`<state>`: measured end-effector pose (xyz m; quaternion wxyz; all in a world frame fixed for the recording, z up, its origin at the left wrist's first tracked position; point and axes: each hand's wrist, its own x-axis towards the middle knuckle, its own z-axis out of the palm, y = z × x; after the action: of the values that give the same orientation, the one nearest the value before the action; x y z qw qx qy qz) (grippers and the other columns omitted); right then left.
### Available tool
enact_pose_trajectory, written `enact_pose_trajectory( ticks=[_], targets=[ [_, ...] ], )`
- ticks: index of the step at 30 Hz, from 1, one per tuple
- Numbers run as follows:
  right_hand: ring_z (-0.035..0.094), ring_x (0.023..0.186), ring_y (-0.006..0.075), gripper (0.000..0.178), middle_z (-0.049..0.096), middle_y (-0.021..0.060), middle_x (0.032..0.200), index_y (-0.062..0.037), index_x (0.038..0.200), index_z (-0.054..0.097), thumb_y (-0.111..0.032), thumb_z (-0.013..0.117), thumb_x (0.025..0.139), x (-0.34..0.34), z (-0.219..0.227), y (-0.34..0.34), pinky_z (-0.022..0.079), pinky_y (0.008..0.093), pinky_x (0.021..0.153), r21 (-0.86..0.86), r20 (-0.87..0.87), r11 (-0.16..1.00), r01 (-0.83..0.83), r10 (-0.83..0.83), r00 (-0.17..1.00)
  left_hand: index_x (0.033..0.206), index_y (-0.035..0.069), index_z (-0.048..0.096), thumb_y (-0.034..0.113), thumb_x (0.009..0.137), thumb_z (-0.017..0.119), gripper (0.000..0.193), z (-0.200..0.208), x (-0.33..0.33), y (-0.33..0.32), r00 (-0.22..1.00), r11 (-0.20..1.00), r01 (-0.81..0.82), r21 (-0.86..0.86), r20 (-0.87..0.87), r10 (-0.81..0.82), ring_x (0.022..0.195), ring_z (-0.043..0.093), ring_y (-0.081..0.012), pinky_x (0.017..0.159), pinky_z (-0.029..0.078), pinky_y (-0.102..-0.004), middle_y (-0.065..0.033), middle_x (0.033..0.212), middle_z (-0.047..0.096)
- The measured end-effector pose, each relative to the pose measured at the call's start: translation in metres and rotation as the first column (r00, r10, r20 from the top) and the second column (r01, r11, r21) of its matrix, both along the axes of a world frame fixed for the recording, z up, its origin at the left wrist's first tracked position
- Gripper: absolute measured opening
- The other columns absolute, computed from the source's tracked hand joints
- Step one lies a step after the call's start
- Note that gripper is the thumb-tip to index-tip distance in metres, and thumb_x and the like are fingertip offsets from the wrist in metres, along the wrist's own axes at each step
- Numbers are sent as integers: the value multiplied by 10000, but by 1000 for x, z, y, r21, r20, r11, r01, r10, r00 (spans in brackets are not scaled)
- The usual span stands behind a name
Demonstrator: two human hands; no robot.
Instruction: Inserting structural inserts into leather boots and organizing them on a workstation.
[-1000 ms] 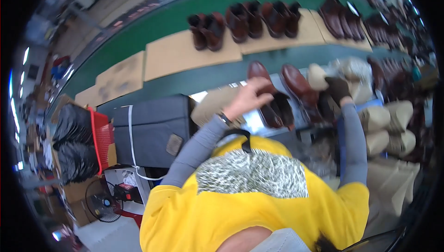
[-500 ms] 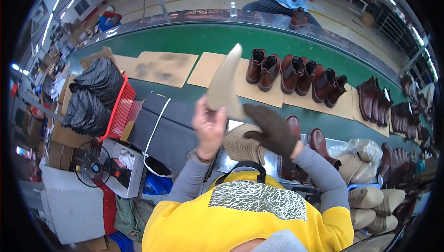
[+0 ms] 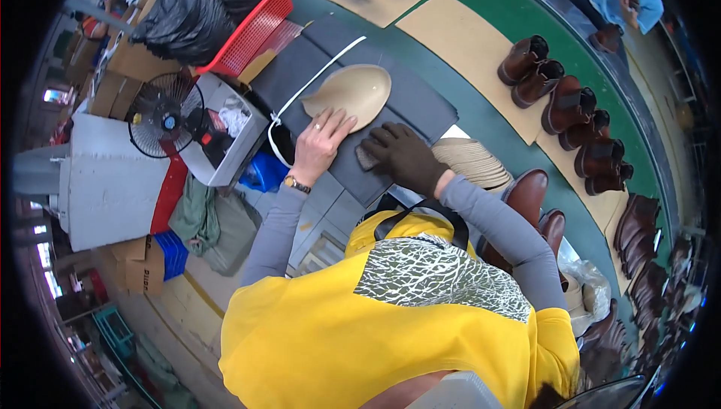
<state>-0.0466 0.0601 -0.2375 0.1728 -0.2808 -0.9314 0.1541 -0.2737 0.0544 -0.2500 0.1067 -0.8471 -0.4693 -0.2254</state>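
Note:
My bare left hand [image 3: 321,138] grips the near edge of a tan, curved, insole-shaped piece [image 3: 364,90], its fingers over the top. The piece rests on a dark grey padded surface [image 3: 405,93], and its left end curls up. Close by on the right, my right hand [image 3: 405,157] wears a dark brown glove. Its fingers close over a small grey, rough-looking block [image 3: 366,156], partly hidden by the glove. A stack of similar tan pieces [image 3: 473,162] stands just right of the gloved hand.
Brown boots [image 3: 567,105] line cardboard sheets on the green bench [image 3: 481,3]. Nearer me are more brown boots [image 3: 526,193]. A red basket [image 3: 251,26] with black plastic bags, a black fan [image 3: 165,114] and a white box [image 3: 236,142] stand left. A co-worker [image 3: 638,3] sits across the bench.
My view has turned left. The tan piece, held upright in the air before, now lies on the grey surface. My right hand has left the piece and closed on the grey block.

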Motion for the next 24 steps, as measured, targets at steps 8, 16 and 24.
enact_pose_trajectory(
  ticks=[8, 16, 24],
  targets=[
    [544, 1032, 300, 322, 592, 112, 1088, -124, 1005, 646, -160, 700, 690, 20, 18, -18, 446, 396, 880, -80, -179, 983, -164, 147, 973, 1158, 108, 628, 79, 755, 583, 406, -1, -15, -1, 987, 982, 151, -113, -30, -155, 1147, 564, -281, 959, 481, -367, -80, 1207, 607],
    [541, 1067, 320, 378, 577, 132, 1158, -104, 1030, 648, -176, 744, 671, 6, 6, -2, 444, 415, 913, 31, -135, 996, 83, -78, 988, 1196, 62, 576, 307, 781, 702, 498, 18, -13, 6, 959, 913, 251, -321, -44, -279, 1211, 514, -289, 963, 471, -369, -124, 1319, 530],
    [536, 1037, 280, 324, 573, 91, 1094, -105, 998, 630, -246, 697, 714, 4, 25, -9, 434, 393, 898, 144, -131, 989, -37, 56, 990, 805, 60, 641, 228, 811, 699, 178, 10, -7, 39, 946, 956, 206, -208, 290, -141, 689, 630, -266, 609, 512, -354, -56, 819, 642]
  ],
)
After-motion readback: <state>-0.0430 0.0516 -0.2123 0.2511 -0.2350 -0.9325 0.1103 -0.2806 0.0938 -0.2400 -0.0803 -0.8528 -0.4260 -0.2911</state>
